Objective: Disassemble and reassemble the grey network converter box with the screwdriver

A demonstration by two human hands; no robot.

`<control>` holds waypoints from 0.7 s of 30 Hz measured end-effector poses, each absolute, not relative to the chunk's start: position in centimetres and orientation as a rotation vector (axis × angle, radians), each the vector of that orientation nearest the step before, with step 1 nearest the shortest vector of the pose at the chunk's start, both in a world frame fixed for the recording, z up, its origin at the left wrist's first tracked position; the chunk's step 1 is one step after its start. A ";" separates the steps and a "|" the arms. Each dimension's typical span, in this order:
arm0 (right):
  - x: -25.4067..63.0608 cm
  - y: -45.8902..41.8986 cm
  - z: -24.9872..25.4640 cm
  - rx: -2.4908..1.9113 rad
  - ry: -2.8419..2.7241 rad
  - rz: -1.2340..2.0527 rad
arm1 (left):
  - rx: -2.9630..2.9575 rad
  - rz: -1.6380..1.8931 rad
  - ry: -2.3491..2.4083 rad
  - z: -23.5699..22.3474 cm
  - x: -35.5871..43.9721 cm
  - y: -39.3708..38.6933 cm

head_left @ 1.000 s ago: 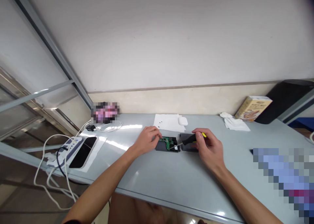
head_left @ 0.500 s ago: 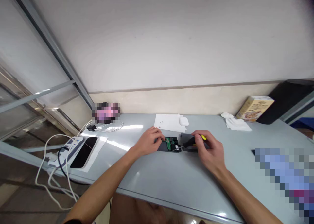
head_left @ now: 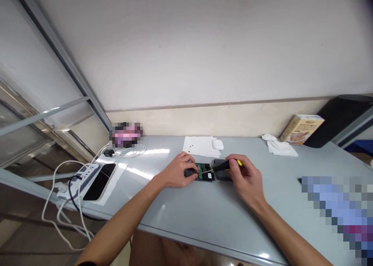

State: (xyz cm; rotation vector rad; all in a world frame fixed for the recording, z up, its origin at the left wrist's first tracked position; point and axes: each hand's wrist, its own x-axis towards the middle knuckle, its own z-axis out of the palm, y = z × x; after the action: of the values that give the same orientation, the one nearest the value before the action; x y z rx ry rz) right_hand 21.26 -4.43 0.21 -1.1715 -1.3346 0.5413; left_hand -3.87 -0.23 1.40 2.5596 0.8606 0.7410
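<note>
My left hand point(head_left: 179, 172) is closed on the left end of an opened black electronic device point(head_left: 208, 176), thumb and fingertips at its edge. A green circuit board point(head_left: 200, 168) shows inside the casing, partly hidden by my fingers. In my right hand point(head_left: 247, 178) is a screwdriver point(head_left: 223, 166) with a black and yellow handle. Its thin shaft points left, and the tip is over the board near my left thumb; whether it touches cannot be made out. Under the screwdriver, right of the device, lies a dark grey cover point(head_left: 222, 175), partly hidden by my right hand.
Behind the device, small dark screws point(head_left: 190, 146) lie on white paper point(head_left: 199, 141) beside a white earbud case point(head_left: 217, 144). A phone point(head_left: 100, 181) and a power strip point(head_left: 78, 180) with cables are at left. A yellow box point(head_left: 302, 129) and crumpled tissues point(head_left: 282, 147) stand back right.
The screwdriver tip has moved left and slightly up across the device, with my right hand shifting left. My left thumb has come down to the device's near side.
</note>
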 end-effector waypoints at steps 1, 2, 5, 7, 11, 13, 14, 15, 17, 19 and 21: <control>21.3 -4.4 0.1 -1.176 -1.313 0.565 | 2.557 0.733 0.860 1.3 -3.9 -0.2; 21.3 -4.3 0.0 -1.178 -1.296 0.587 | 2.553 0.732 0.860 1.3 -3.9 -0.1; 21.4 -4.2 -0.3 -1.179 -1.261 0.631 | 2.538 0.745 0.867 1.0 -3.9 0.1; 21.4 -4.1 -0.5 -1.183 -1.244 0.650 | 2.529 0.751 0.874 0.9 -3.9 0.2; 21.4 -3.8 -0.8 -1.207 -1.172 0.682 | 2.520 0.773 0.866 0.7 -3.9 0.2; 21.4 -3.6 -0.8 -1.225 -1.118 0.716 | 2.522 0.779 0.870 0.8 -3.9 0.2; 21.4 -3.6 -0.8 -1.236 -1.092 0.735 | 2.523 0.780 0.875 0.8 -3.9 0.2; 21.4 -3.5 -0.7 -1.247 -1.070 0.750 | 2.523 0.782 0.878 0.8 -3.9 0.2; 21.5 -3.3 -0.5 -1.265 -1.037 0.773 | 2.517 0.794 0.880 0.9 -3.8 0.2; 21.5 -3.2 -0.3 -1.277 -1.019 0.795 | 2.513 0.822 0.882 0.9 -3.8 0.2; 21.5 -3.1 0.0 -1.287 -1.015 0.813 | 2.517 0.845 0.888 0.9 -3.7 0.2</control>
State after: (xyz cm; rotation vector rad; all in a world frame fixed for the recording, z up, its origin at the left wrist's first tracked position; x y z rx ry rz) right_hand 21.48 -3.14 -0.02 -1.2875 -1.0147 0.8134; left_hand -3.75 0.18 0.88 2.5172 0.8883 0.8447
